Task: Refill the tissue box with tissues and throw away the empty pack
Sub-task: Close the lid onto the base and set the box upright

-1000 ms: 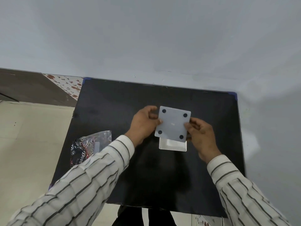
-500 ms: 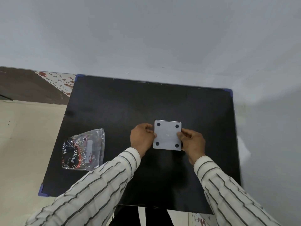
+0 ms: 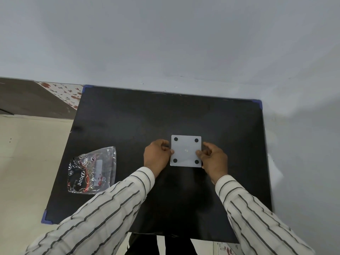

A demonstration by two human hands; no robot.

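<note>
The tissue box (image 3: 186, 150) hides its own contents.

You are in what looks like a plain room of a home rather than a lab or shop. Your black tabletop (image 3: 128, 126) is pushed against a bare, pale painted wall (image 3: 165, 43). To your left lie cream floor tiles (image 3: 27, 153), a strip of red-flowered tile (image 3: 62, 91) and a dark brown slab (image 3: 27, 96).
</note>
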